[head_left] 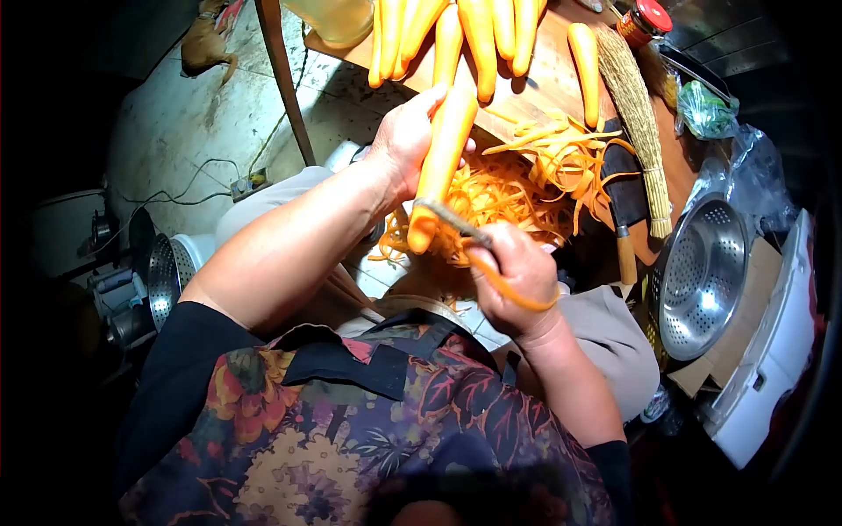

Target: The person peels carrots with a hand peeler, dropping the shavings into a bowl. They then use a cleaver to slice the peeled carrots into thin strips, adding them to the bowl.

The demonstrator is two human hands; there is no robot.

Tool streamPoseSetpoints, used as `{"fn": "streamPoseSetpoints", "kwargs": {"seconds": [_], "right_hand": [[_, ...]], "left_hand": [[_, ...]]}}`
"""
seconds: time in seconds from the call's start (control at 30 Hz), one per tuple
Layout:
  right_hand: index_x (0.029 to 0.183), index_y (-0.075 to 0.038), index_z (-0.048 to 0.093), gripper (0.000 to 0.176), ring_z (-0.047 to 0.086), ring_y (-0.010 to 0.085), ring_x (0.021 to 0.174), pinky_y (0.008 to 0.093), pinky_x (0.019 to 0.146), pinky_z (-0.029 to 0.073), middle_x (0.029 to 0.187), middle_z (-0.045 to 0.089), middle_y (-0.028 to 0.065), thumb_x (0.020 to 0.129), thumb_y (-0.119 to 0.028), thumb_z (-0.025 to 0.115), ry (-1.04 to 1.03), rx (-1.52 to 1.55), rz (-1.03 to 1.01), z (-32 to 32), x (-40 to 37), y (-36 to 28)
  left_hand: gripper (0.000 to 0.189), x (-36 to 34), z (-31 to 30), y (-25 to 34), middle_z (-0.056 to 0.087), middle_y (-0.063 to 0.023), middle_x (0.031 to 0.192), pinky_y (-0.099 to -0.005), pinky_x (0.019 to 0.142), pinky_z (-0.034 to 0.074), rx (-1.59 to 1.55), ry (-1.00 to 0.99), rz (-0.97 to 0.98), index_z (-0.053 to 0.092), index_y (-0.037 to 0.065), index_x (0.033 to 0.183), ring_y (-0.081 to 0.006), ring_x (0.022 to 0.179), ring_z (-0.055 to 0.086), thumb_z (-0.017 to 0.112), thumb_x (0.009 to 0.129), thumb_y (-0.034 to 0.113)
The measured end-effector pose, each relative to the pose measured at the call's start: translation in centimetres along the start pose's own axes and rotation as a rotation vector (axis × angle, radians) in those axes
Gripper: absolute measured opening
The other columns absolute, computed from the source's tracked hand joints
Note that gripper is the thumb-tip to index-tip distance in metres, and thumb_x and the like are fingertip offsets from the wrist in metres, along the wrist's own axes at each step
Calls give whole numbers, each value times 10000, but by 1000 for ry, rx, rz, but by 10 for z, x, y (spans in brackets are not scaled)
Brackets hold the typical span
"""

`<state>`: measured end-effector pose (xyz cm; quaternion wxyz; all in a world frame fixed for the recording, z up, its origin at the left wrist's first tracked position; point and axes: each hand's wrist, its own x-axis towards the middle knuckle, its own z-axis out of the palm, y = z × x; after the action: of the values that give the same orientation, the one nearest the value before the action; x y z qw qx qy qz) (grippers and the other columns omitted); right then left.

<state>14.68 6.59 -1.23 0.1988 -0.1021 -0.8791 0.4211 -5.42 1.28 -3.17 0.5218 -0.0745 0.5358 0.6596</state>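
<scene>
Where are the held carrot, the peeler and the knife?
Held carrot (444, 162): head view, middle of its body.
Peeler (458, 221): head view, exposed shaft.
Knife (624, 191): head view, dark blade.

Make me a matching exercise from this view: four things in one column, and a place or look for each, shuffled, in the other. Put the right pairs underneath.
Things
1. peeler
2. carrot nearest the peeler
3. large knife
4. jar

Places and looks
A. red-lidded
B. held in the left hand
C. dark-bladed and wooden-handled
D. gripped in the right hand

Right pairs: 1-D, 2-B, 3-C, 4-A
</scene>
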Motion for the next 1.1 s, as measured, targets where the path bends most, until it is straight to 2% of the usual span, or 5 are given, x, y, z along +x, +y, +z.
{"fn": "streamPoseSetpoints", "kwargs": {"seconds": [0.17, 0.3, 0.53, 0.93, 1.1], "right_hand": [[869, -77, 580, 111, 598, 291, 669, 370, 588, 497, 769, 589, 94, 796, -126, 648, 36, -165, -34, 4, -1, 9], [820, -50, 539, 122, 595, 403, 718, 458, 616, 477, 745, 606, 199, 877, -157, 551, 85, -167, 434, -23, 19, 47], [814, -33, 509, 138, 585, 399, 701, 440, 605, 454, 712, 577, 198, 856, -127, 601, 105, -108, 377, -20, 14, 38], [811, -80, 570, 45, 582, 279, 679, 388, 564, 490, 820, 556, 102, 816, -124, 570, 45, -264, -38, 8, -1, 21], [851, -31, 545, 126, 600, 365, 755, 397, 624, 470, 794, 601, 173, 893, -148, 522, 1, -169, 410, -21, 10, 67]], "left_hand": [[413, -20, 21, -3, 624, -93, 804, -293, 510, 505, 37, 27, -34, 564, 36, 1054, -188, 636, 624, 441, 968, 421], [432, -37, 27, -21, 639, -94, 778, -277, 501, 500, 203, -160, -186, 588, 33, 1045, -183, 599, 622, 463, 956, 437], [489, -18, 12, -18, 645, -147, 891, -289, 543, 526, 26, -150, -94, 570, -14, 1079, -235, 793, 663, 358, 976, 414], [408, -17, 18, -8, 620, -99, 816, -298, 526, 526, 71, 18, -80, 554, 19, 1069, -195, 618, 617, 452, 969, 401], [440, -41, 26, -21, 647, -113, 874, -275, 496, 532, 232, -269, -208, 583, 22, 1080, -200, 695, 664, 460, 956, 426]]}}
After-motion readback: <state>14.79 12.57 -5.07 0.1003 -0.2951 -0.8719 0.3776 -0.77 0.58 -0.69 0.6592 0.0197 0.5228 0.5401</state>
